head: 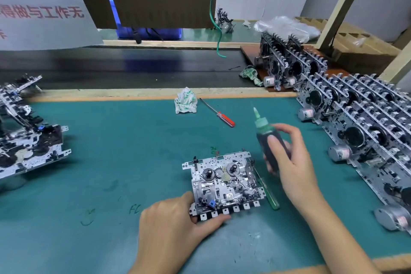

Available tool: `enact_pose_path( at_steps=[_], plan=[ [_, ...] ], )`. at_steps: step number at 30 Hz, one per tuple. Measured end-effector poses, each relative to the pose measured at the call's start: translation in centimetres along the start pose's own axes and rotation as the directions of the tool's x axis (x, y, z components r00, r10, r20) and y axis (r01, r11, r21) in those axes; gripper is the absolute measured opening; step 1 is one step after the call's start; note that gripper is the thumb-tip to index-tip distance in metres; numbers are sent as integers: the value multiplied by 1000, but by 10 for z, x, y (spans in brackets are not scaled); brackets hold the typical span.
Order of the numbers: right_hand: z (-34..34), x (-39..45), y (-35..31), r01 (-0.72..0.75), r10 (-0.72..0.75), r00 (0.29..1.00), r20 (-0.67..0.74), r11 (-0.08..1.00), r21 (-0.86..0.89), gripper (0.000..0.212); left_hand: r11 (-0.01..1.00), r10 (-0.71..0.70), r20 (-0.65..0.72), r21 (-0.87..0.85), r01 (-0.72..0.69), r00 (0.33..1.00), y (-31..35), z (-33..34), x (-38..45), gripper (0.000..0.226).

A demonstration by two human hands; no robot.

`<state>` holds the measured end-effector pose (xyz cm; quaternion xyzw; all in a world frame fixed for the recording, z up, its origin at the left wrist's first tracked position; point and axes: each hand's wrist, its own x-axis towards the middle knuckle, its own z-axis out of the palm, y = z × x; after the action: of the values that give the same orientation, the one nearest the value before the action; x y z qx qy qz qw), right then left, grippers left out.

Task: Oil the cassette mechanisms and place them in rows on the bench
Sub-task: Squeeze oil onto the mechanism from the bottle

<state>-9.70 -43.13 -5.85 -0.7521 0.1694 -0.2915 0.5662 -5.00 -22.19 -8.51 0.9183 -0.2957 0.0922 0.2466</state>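
Observation:
A metal cassette mechanism (224, 181) lies flat on the green bench mat (111, 151), near the front centre. My left hand (175, 220) grips its front left corner, thumb under the front edge. My right hand (291, 160) holds a dark oil bottle (265, 140) upright just right of the mechanism, its green nozzle pointing up. Rows of mechanisms (360, 122) stand on edge along the right side of the bench. A pile of mechanisms (26, 140) lies at the left edge.
A green-handled tool (270, 193) lies against the mechanism's right side. A red-handled screwdriver (220, 114) and a crumpled rag (185, 100) lie farther back. A second rag (250, 74) sits on the black conveyor belt (133, 66) behind the bench. A green cable (214, 11) hangs above.

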Motion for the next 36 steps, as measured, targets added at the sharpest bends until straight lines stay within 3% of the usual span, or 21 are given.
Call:
enact_pose_path(
  at_steps=[4, 7, 9, 11, 16, 19, 23, 27, 32, 36],
  plan=[
    [-5, -22, -5, -61, 88, 993, -80, 954, 294, 23, 1000, -19, 14, 16, 19, 1000, -1, 1, 0, 61],
    [-7, -33, -4, -112, 196, 977, -83, 804, 584, 15, 999, -36, 42, -6, 37, 998, 1, -1, 1, 60],
    [-5, -38, -6, -137, 256, 963, -86, 737, 662, 9, 999, -40, 55, -33, 42, 998, 1, -3, 2, 57],
    [-2, -41, -9, -118, 307, 941, -144, 696, 709, 20, 998, -46, 55, -44, 49, 997, 1, -3, 2, 57],
    [-1, -45, -10, -108, 404, 864, -300, 731, 673, 13, 998, -43, 8, -51, 43, 999, 0, -2, 2, 56],
    [5, -52, -8, -80, 326, 890, -318, 799, 596, 14, 997, -54, 6, -57, 55, 998, 1, -3, 3, 61],
    [14, -56, -12, -29, 189, 940, -284, 874, 485, 8, 995, -15, -22, -94, 13, 1000, 4, -4, 4, 46],
    [15, -57, -8, -72, 239, 921, -309, 881, 469, 2, 995, -6, -15, -99, 4, 1000, 4, -4, 4, 46],
    [13, -59, -6, -107, 283, 909, -306, 867, 486, 18, 997, -23, -6, -78, 22, 1000, 3, -5, 3, 57],
    [13, -59, -7, -133, 297, 909, -293, 872, 471, 6, 998, -11, -21, -65, 9, 1000, 3, -4, 3, 57]
  ],
)
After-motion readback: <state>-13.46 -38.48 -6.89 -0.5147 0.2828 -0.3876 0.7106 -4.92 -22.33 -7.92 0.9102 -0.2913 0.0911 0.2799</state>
